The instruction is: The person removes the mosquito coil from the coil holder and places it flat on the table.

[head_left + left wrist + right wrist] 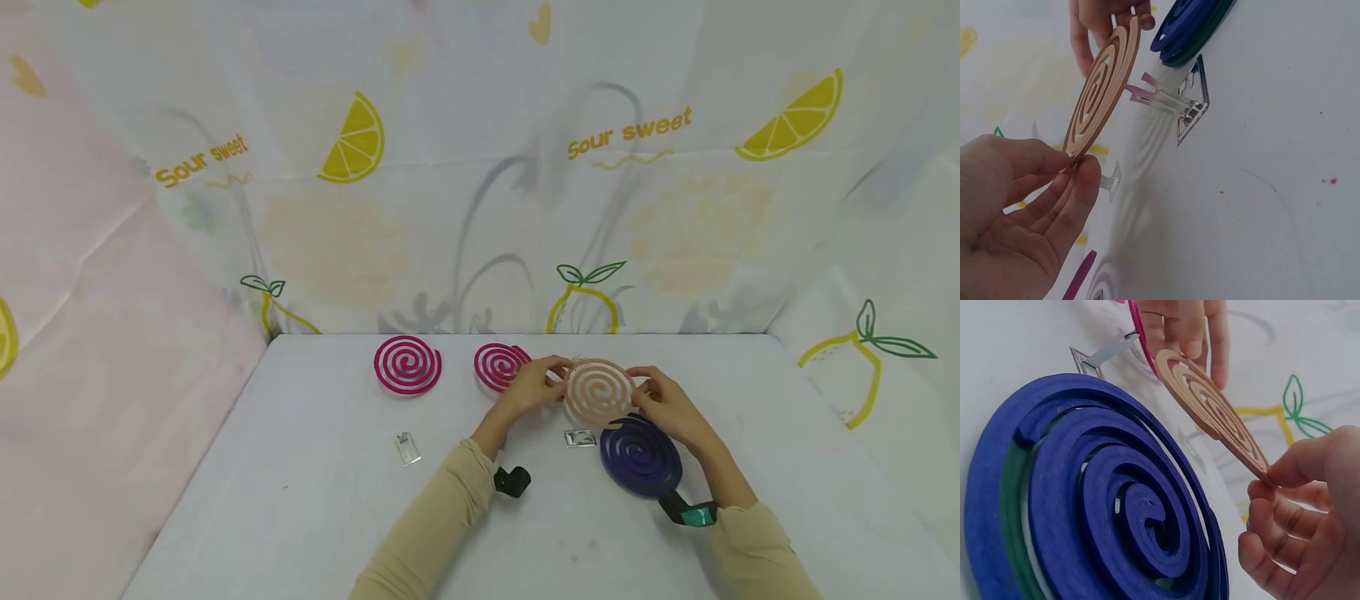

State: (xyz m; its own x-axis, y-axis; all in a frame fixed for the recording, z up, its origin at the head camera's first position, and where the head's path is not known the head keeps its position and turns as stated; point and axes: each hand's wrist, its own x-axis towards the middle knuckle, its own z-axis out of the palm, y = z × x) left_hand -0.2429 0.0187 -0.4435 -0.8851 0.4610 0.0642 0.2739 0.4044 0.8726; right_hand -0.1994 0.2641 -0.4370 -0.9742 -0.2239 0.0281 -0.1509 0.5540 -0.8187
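A tan mosquito coil (600, 392) is held up off the table, tilted on edge, between both hands. My left hand (534, 385) pinches its left edge between thumb and fingertips. On the opposite edge, the thumb and fingers of my right hand (671, 408) pinch the rim. Just below the coil, a small metal coil stand (1194, 112) sits on the table with its upright prong raised. Right of that stand lies a dark blue mosquito coil (1060, 487) with a green layer beneath it, close under my right hand. A second stand is partly hidden behind my left fingers in the left wrist view.
Toward the back of the white table (300, 500) lie two pink mosquito coils, one at the left (407, 367) and one partly behind my left hand (495, 367). Another metal stand (407, 448) sits left of centre. A printed curtain (450, 208) rises behind the table.
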